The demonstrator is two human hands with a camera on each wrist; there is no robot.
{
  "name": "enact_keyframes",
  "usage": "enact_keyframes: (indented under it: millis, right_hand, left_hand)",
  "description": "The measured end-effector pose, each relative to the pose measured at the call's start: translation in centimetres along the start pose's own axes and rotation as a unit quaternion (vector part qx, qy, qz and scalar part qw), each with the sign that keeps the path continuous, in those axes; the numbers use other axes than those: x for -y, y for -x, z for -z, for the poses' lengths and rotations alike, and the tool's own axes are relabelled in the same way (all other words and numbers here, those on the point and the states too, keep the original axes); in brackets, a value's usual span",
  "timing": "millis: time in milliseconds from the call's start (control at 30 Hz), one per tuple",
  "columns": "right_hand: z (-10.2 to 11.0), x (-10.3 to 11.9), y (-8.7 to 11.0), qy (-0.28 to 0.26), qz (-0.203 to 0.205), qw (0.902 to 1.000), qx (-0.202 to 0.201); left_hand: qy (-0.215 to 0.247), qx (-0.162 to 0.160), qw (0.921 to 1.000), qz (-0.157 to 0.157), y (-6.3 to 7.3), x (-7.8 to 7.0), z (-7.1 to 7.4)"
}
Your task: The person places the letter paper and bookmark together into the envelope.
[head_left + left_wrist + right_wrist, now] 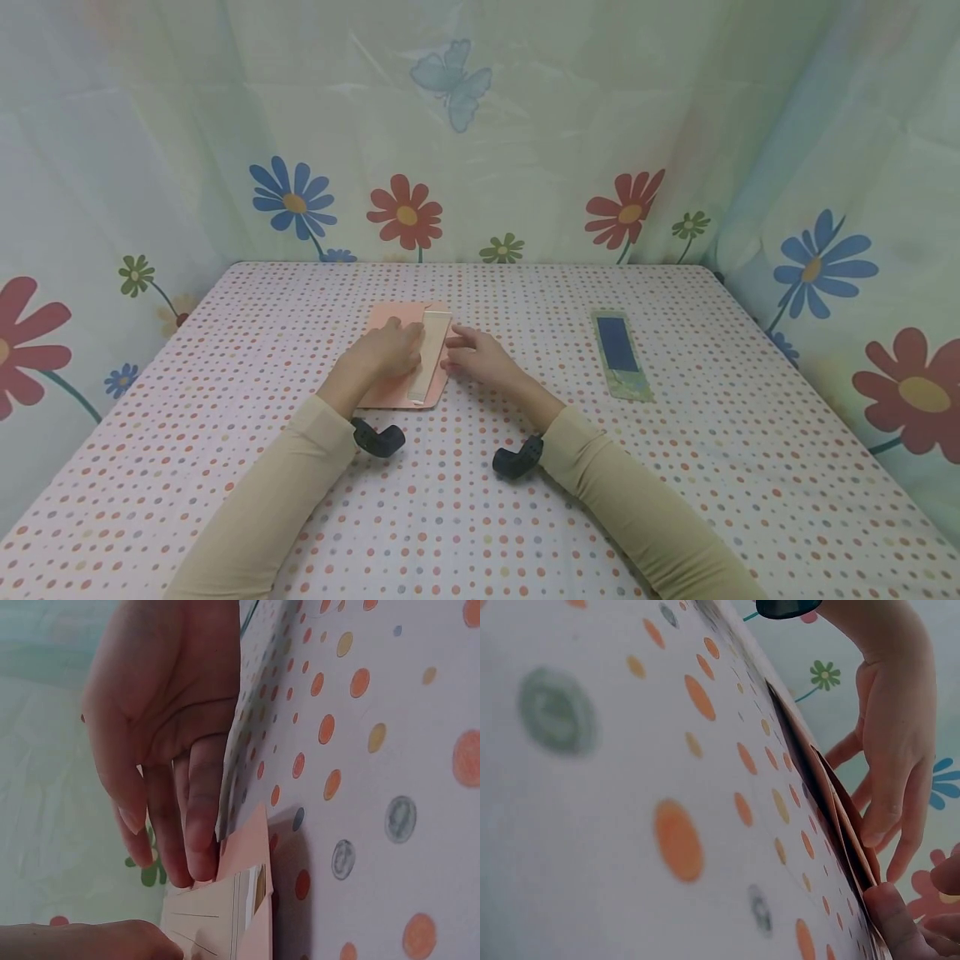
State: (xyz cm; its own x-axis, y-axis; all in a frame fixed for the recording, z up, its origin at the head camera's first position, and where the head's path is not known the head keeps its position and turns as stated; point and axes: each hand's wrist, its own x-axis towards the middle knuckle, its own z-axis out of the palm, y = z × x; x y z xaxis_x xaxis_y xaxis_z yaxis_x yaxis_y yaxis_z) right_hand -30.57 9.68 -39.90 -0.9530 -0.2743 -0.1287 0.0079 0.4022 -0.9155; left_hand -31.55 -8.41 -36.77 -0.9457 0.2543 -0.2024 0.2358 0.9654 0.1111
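**Thin strip on a pink card, both hands at its edges**

You have a pink card lying flat on the dotted tablecloth, a little left of the table's centre, and a pale, narrow strip lies lengthwise on its right part. Judge both as very light and thin: the card looks like stiff paper that will bend or crease if you press unevenly, and the strip looks like a slim, flexible piece that could slide on the card's smooth face. The safest hold seems to be at the edges, pinching a long side or a corner, not pressing the middle.

Your left hand rests on the card with its fingers straight and close together, the fingertips pressing down where the strip meets the card; it curls round nothing. In the left wrist view the card's near edge lifts slightly off the cloth beside those fingers.

Your right hand lies just right of the card, fingers loosely spread and relaxed, tips touching or almost touching the card's right edge. In the right wrist view a fingertip sits against the raised edge, but you cannot tell whether it pinches

Well apart to the right, a second strip with a dark blue face lies on the cloth, untouched
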Motion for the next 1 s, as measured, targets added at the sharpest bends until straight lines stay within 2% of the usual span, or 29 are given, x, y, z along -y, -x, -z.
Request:
enact_keyframes:
  millis: [233,667,800,1000]
  right_hand:
    - [-0.3,0.0,-0.4,-0.044,-0.002,0.999,0.011]
    - [-0.6,0.4,-1.1,-0.054,-0.032,0.9978,0.018]
    - [-0.4,0.7,-1.6,-0.061,-0.061,0.9963,0.001]
    - [-0.2,1.4,-2.7,-0.079,-0.075,0.9935,-0.034]
  left_hand:
    - [-0.005,-0.003,1.0,0.003,0.1,-0.2,0.0]
    - [-0.006,-0.003,0.9999,-0.007,0.2,-0.2,0.0]
    - [-0.001,-0.004,0.9999,-0.011,0.2,-0.2,0.0]
    - [0.001,-0.005,1.0,-0.005,0.2,-0.3,0.1]
